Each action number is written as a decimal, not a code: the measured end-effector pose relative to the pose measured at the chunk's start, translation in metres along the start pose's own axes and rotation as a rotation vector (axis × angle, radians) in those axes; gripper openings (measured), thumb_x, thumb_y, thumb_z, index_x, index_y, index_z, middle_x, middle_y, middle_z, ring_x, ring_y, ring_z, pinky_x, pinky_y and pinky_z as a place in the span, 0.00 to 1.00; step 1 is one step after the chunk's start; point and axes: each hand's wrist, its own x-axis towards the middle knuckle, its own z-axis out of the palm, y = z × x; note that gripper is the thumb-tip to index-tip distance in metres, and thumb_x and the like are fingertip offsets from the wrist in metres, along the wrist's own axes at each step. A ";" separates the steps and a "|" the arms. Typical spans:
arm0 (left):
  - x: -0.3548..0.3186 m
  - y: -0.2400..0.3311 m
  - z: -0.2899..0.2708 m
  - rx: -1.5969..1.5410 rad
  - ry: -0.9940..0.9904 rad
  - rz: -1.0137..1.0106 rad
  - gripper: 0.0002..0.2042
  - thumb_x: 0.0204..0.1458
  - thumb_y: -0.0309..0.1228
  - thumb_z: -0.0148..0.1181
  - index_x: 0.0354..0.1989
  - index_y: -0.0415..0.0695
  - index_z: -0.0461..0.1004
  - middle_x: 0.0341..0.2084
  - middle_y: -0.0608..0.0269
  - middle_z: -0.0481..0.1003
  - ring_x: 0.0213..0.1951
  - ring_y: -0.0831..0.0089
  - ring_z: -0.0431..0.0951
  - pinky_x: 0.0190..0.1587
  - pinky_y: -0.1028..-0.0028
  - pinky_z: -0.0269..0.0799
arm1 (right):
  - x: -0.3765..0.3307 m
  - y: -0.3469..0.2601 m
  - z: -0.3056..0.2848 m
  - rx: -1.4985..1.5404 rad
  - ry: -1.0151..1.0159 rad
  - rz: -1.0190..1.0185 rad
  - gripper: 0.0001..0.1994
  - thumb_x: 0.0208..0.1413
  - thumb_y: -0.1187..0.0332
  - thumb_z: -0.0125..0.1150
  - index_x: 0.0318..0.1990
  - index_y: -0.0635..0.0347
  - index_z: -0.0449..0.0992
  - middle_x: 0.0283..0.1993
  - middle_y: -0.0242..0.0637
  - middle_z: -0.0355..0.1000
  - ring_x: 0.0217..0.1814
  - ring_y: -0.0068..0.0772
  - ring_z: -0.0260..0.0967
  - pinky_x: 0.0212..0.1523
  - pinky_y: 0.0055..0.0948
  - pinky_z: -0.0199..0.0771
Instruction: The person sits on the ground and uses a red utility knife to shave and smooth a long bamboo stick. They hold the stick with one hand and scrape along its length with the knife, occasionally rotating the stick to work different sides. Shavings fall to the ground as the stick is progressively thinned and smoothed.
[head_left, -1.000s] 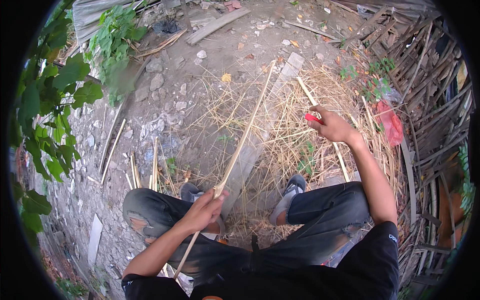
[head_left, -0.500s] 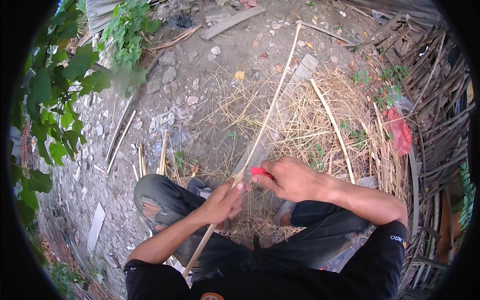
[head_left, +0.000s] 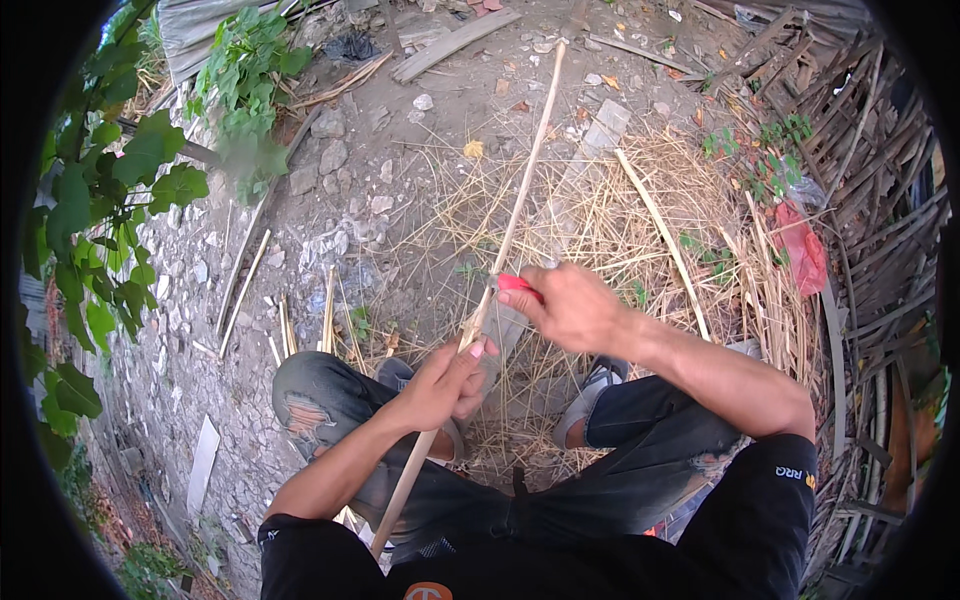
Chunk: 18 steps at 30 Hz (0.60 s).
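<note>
A long pale bamboo stick (head_left: 527, 185) slants from my lap up and away across the ground. My left hand (head_left: 441, 386) is closed round it below a rough, frayed node (head_left: 472, 326). My right hand (head_left: 577, 312) is wrapped round a small red-handled knife (head_left: 520, 287), whose short blade is at the stick just beyond the node. Most of the knife's handle is hidden in my fingers. The stick's near end passes over my left thigh beside my sleeve.
Thin shavings (head_left: 640, 215) litter the dirt ahead and to the right, around a flat board (head_left: 605, 128). Another bamboo strip (head_left: 662, 240) lies on them. A red plastic bag (head_left: 800, 250) and a slat pile (head_left: 880, 170) are at right. Leafy branches (head_left: 75, 230) hang at left.
My right hand has moved the knife up along the stick, away from my left hand. The stick's far end has shifted slightly left. My left hand keeps its hold.
</note>
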 end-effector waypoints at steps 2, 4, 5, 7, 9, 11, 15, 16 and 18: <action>-0.007 -0.006 0.003 0.019 -0.063 -0.014 0.19 0.75 0.45 0.37 0.56 0.41 0.64 0.18 0.75 0.52 0.17 0.84 0.52 0.20 0.77 0.50 | 0.022 0.026 -0.029 0.099 0.097 0.225 0.30 0.71 0.45 0.47 0.44 0.70 0.78 0.24 0.53 0.75 0.30 0.52 0.78 0.39 0.52 0.78; -0.021 -0.012 0.012 0.070 -0.168 -0.026 0.19 0.75 0.45 0.37 0.57 0.42 0.63 0.19 0.75 0.52 0.17 0.84 0.52 0.20 0.77 0.50 | 0.019 0.081 -0.062 0.141 0.327 0.329 0.31 0.71 0.43 0.47 0.41 0.71 0.78 0.20 0.49 0.71 0.24 0.46 0.72 0.35 0.50 0.74; -0.025 -0.014 0.012 0.080 -0.186 -0.045 0.19 0.75 0.44 0.36 0.57 0.41 0.63 0.19 0.75 0.53 0.17 0.84 0.52 0.20 0.77 0.51 | 0.013 0.099 -0.070 0.077 0.468 0.299 0.32 0.71 0.43 0.48 0.38 0.71 0.78 0.19 0.47 0.69 0.22 0.44 0.69 0.33 0.49 0.71; -0.028 -0.018 0.008 0.057 -0.212 -0.055 0.18 0.75 0.43 0.35 0.57 0.41 0.63 0.19 0.76 0.50 0.17 0.84 0.48 0.21 0.77 0.47 | 0.000 0.101 -0.065 0.095 0.470 0.301 0.32 0.71 0.44 0.48 0.34 0.71 0.76 0.19 0.48 0.69 0.21 0.44 0.67 0.31 0.48 0.68; -0.028 -0.022 0.005 0.039 -0.217 -0.054 0.19 0.75 0.43 0.34 0.56 0.40 0.63 0.19 0.77 0.48 0.18 0.84 0.45 0.21 0.77 0.45 | -0.008 0.094 -0.064 0.087 0.431 0.309 0.31 0.70 0.46 0.49 0.29 0.71 0.74 0.19 0.50 0.67 0.21 0.45 0.66 0.30 0.45 0.66; -0.029 -0.024 0.002 0.021 -0.198 -0.060 0.19 0.75 0.44 0.34 0.56 0.39 0.63 0.19 0.77 0.47 0.18 0.84 0.45 0.21 0.77 0.44 | -0.016 0.084 -0.056 0.113 0.381 0.214 0.30 0.70 0.46 0.50 0.29 0.71 0.73 0.18 0.51 0.67 0.21 0.48 0.66 0.30 0.46 0.67; -0.030 -0.022 -0.003 -0.019 -0.135 -0.042 0.19 0.75 0.44 0.35 0.56 0.38 0.63 0.19 0.78 0.47 0.18 0.85 0.44 0.21 0.77 0.44 | -0.029 0.036 -0.035 0.161 0.139 -0.025 0.26 0.71 0.50 0.49 0.34 0.70 0.73 0.19 0.55 0.69 0.24 0.59 0.70 0.33 0.51 0.70; -0.030 -0.020 -0.002 -0.019 -0.129 -0.033 0.19 0.75 0.43 0.35 0.56 0.38 0.63 0.19 0.78 0.47 0.18 0.85 0.43 0.21 0.77 0.44 | -0.032 0.021 -0.033 0.134 0.006 -0.031 0.24 0.71 0.52 0.48 0.36 0.69 0.73 0.20 0.57 0.70 0.27 0.64 0.72 0.35 0.53 0.72; -0.029 -0.015 0.001 -0.015 -0.124 -0.016 0.19 0.75 0.43 0.35 0.56 0.38 0.64 0.19 0.78 0.47 0.18 0.85 0.43 0.21 0.77 0.43 | -0.035 0.004 -0.018 0.073 -0.079 -0.132 0.22 0.71 0.53 0.48 0.41 0.69 0.74 0.22 0.59 0.72 0.31 0.66 0.75 0.36 0.55 0.75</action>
